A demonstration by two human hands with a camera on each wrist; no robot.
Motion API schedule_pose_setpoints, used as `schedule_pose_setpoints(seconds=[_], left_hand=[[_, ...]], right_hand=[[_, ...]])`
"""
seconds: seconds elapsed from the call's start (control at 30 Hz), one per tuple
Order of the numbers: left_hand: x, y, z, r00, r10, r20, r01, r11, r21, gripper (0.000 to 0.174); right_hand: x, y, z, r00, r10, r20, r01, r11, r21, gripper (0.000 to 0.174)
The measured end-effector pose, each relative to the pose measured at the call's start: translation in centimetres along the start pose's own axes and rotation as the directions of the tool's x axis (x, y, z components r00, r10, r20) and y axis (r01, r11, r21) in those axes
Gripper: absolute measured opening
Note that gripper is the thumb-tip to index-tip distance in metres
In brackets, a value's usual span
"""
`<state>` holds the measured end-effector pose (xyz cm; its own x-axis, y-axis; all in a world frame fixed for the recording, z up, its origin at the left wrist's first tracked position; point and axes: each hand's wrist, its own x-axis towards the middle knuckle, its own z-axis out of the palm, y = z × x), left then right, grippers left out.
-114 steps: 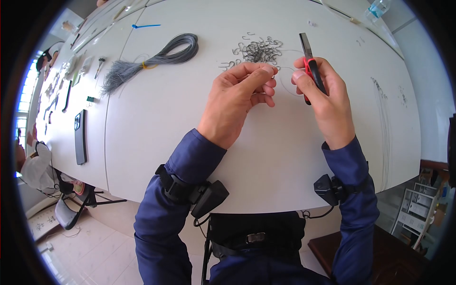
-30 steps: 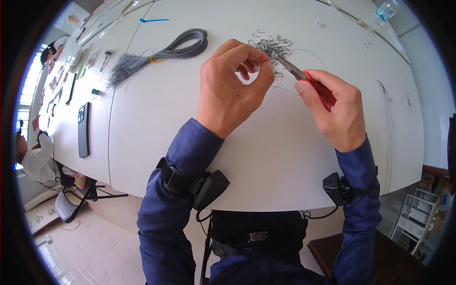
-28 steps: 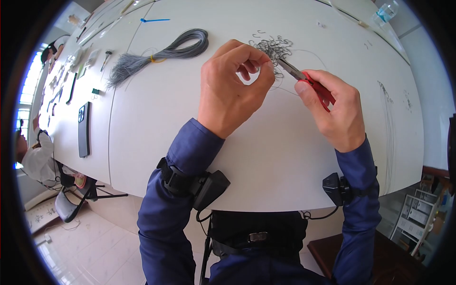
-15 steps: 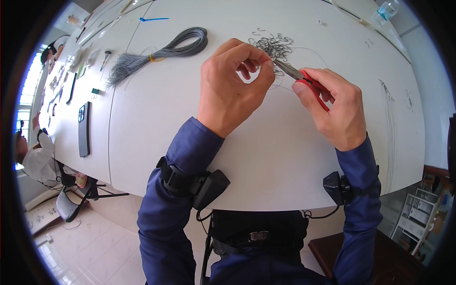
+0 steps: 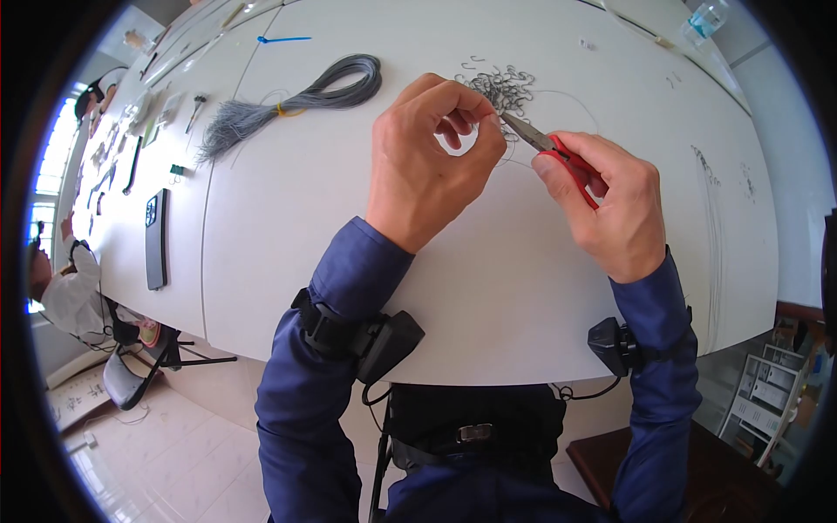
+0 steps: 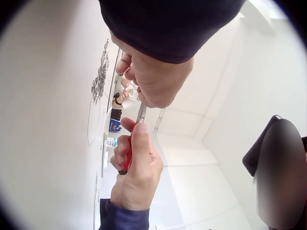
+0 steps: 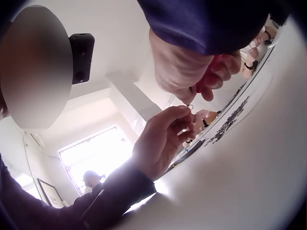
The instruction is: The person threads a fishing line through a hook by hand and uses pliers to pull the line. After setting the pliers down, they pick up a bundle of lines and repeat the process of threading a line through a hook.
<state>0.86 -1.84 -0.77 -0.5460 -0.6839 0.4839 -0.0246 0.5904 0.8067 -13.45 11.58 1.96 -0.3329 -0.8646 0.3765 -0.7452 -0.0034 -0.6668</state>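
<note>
My left hand (image 5: 433,157) pinches a tiny wire hook (image 7: 190,107) between thumb and forefinger; its curved end shows in the right wrist view. My right hand (image 5: 610,205) grips long-nose pliers (image 5: 528,132) by their red handles. The pliers' metal tips point left and meet the left fingertips, where the end of the hook is mostly covered by the fingers. Just beyond lies a pile of dark S-shaped wire hooks (image 5: 504,85). A thin pale line (image 5: 571,93) loops over the table from the pile.
A grey wire bundle (image 5: 347,83) tied with a yellow band lies left of the pile. Further left are a phone (image 5: 155,240) and a blue cable tie (image 5: 285,39). Long thin strands (image 5: 713,235) with hooks lie along the right side of the white table (image 5: 488,305).
Since the oldest frame, my right hand has swung the pliers from upright down to the left fingertips, and my left hand has risen slightly. In the last second both hands barely shift.
</note>
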Motion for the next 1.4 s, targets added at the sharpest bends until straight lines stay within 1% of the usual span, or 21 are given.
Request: schedule_pose_setpoints(seconds=[0.2,0.23,0.3,0.33,0.37,0.4,0.43,0.47,0.53,0.63,0.73,1.03,1.23,1.4], left_hand=[[0.0,-0.1,0.0,1.000,-0.024,0.003,0.024,1.000,-0.003,0.005],[0.0,-0.1,0.0,1.000,-0.030,0.004,0.030,1.000,-0.007,0.006],[0.1,0.0,0.1,1.000,-0.015,0.020,0.015,1.000,-0.019,0.006],[0.0,0.1,0.1,0.999,0.004,0.035,-0.003,1.000,-0.026,0.006],[0.0,0.2,0.2,0.998,0.023,0.052,-0.021,0.999,-0.034,0.006],[0.0,0.2,0.3,0.995,0.068,0.069,-0.066,0.997,-0.030,0.006],[0.0,0.3,0.3,0.990,0.111,0.087,-0.109,0.994,-0.027,0.007],[-0.1,0.3,0.4,0.982,0.152,0.107,-0.151,0.988,-0.024,0.008],[-0.2,0.5,0.6,0.975,0.176,0.132,-0.175,0.984,-0.024,0.010],[-0.3,0.5,0.7,0.966,0.206,0.158,-0.206,0.978,-0.015,0.013],[-0.3,0.5,0.7,0.961,0.221,0.167,-0.222,0.975,-0.010,0.014],[-0.3,0.5,0.8,0.957,0.235,0.168,-0.235,0.972,-0.022,0.013],[-0.4,0.4,0.7,0.953,0.239,0.186,-0.238,0.971,-0.033,0.014],[-0.3,0.6,0.7,0.951,0.245,0.189,-0.243,0.970,-0.032,0.015]], right_hand=[[0.0,0.0,0.1,1.000,-0.021,-0.014,0.021,1.000,-0.012,0.023],[0.1,-0.1,-0.1,0.997,0.073,0.030,-0.075,0.996,0.056,0.024],[0.4,-0.3,-0.6,0.960,0.246,0.131,-0.266,0.948,0.174,0.027],[0.6,0.0,-0.7,0.936,0.303,0.179,-0.347,0.878,0.330,0.029],[0.8,0.5,-0.6,0.907,0.349,0.236,-0.421,0.775,0.471,0.031],[0.8,0.9,-0.5,0.873,0.384,0.299,-0.486,0.643,0.592,0.033],[0.7,0.7,-0.1,0.855,0.420,0.305,-0.512,0.583,0.632,0.035],[0.6,0.8,-0.1,0.851,0.424,0.311,-0.513,0.544,0.664,0.033],[0.7,1.2,0.0,0.841,0.431,0.326,-0.515,0.458,0.724,0.031],[0.7,1.2,-0.2,0.830,0.446,0.334,-0.532,0.459,0.711,0.027],[0.7,1.1,-0.2,0.825,0.453,0.338,-0.540,0.453,0.710,0.026],[0.5,1.0,-0.1,0.836,0.453,0.309,-0.526,0.503,0.686,0.024],[0.5,1.1,0.1,0.853,0.450,0.264,-0.494,0.530,0.689,0.024],[0.4,1.0,-0.1,0.861,0.421,0.283,-0.488,0.532,0.692,0.024]])
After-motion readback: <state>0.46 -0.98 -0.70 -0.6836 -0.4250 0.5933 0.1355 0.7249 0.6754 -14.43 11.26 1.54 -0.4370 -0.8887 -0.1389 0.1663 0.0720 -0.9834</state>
